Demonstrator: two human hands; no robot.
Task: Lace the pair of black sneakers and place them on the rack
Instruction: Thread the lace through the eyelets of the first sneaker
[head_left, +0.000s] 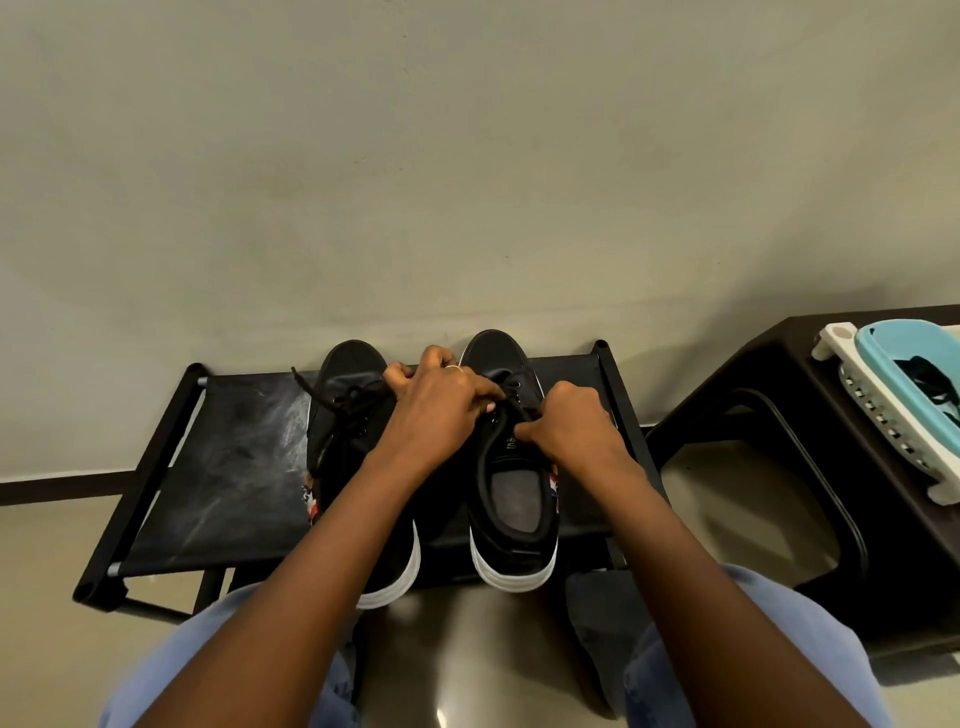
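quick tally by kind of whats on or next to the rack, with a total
black canvas sneakers with white soles: 2
black fabric-topped shoe rack: 1
dark brown plastic stool: 1
light blue and white plastic basket: 1
total: 5

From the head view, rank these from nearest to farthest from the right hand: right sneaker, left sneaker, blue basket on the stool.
1. Right sneaker: under the right hand, which pinches its lace.
2. Left sneaker: next over on the rack, beyond the left hand.
3. Blue basket: far right, on the dark stool.
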